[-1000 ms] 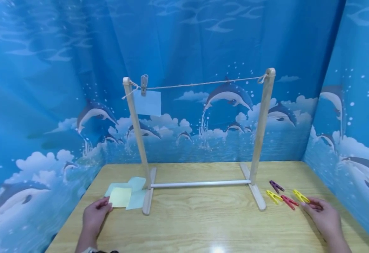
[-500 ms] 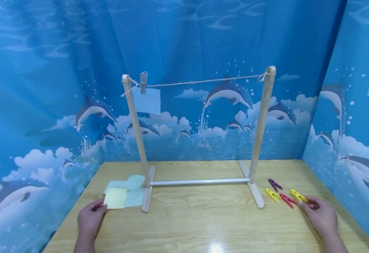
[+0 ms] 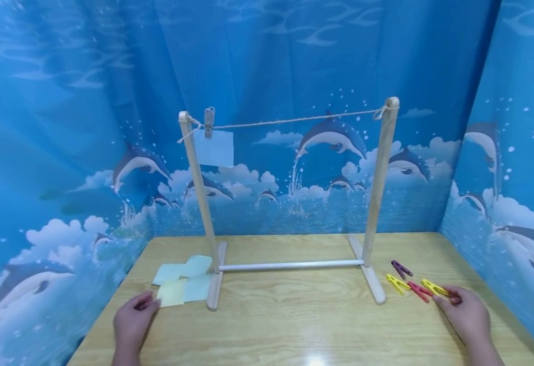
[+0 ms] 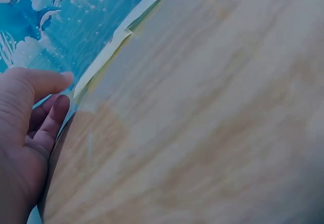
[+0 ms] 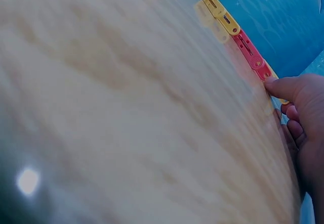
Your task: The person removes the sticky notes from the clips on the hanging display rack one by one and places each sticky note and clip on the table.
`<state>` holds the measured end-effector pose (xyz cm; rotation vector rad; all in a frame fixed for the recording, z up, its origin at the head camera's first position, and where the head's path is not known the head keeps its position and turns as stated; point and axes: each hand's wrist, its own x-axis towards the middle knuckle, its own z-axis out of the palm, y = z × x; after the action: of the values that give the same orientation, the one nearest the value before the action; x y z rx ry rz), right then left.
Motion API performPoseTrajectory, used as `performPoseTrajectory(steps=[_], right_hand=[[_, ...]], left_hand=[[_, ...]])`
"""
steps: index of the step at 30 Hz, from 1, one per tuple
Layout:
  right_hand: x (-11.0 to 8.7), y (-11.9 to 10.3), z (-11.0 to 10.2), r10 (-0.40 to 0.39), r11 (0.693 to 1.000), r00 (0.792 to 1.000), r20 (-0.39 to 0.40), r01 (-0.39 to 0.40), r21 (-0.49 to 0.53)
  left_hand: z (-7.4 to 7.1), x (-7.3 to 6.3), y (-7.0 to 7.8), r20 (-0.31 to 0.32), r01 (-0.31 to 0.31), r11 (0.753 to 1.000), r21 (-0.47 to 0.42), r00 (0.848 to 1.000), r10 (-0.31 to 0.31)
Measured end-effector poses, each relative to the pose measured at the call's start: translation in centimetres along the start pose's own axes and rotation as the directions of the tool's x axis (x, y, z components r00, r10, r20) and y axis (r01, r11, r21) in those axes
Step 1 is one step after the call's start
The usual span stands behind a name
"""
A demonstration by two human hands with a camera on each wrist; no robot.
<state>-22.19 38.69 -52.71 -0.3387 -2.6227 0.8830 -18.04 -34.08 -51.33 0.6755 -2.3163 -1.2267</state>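
Note:
In the head view my left hand [image 3: 134,317] lies beside the left edge of a pale yellow paper sheet [image 3: 170,293] that rests on the table. The left wrist view shows a gap between its thumb and loosely bent fingers, just short of the paper's edge [image 4: 96,72]. My right hand [image 3: 465,310] pinches the near end of a yellow clothespin [image 3: 433,287] at the right. In the right wrist view the thumb covers most of that clothespin. Next to it lie a red clothespin [image 3: 419,292], another yellow clothespin [image 3: 397,284] and a purple clothespin [image 3: 401,269].
Light blue-green paper pieces [image 3: 198,287] lie beside the yellow sheet. A wooden frame [image 3: 378,188] with a string [image 3: 289,120] across its top stands mid-table [image 3: 294,315]. A grey clothespin [image 3: 209,122] holds a light blue sheet [image 3: 214,148] on the string. Dolphin-print curtains [image 3: 257,51] surround the table.
The yellow paper has come down flat onto the table and left my left hand's fingers, no longer overlapping the other pieces as much. The right hand's clothespin has shifted only slightly.

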Motion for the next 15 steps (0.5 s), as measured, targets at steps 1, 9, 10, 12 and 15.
performPoseTrajectory(steps=[1, 9, 10, 12, 15], right_hand=[[0.02, 0.04, 0.03, -0.003, 1.0, 1.0, 0.001, 0.003, -0.006], [0.13, 0.32, 0.25, 0.024, 1.0, 0.999, 0.033, -0.024, 0.004], [0.12, 0.37, 0.25, 0.026, 1.0, 0.999, 0.031, -0.027, 0.005], [0.05, 0.44, 0.22, 0.029, 1.0, 0.999, 0.024, -0.029, 0.011], [0.0, 0.46, 0.19, 0.02, 0.999, 1.0, 0.008, -0.021, 0.027]], left_hand=[[0.02, 0.0, -0.06, -0.003, 0.018, 1.0, -0.017, 1.0, -0.018], [-0.39, 0.04, -0.14, -0.008, 0.152, 0.961, -0.233, 0.987, -0.158], [-0.42, 0.05, -0.11, 0.005, 0.163, 0.946, -0.28, 0.986, -0.169], [-0.45, 0.02, -0.01, 0.025, 0.189, 0.904, -0.383, 0.98, -0.195], [-0.52, -0.01, 0.07, 0.056, 0.207, 0.833, -0.513, 0.977, -0.208]])
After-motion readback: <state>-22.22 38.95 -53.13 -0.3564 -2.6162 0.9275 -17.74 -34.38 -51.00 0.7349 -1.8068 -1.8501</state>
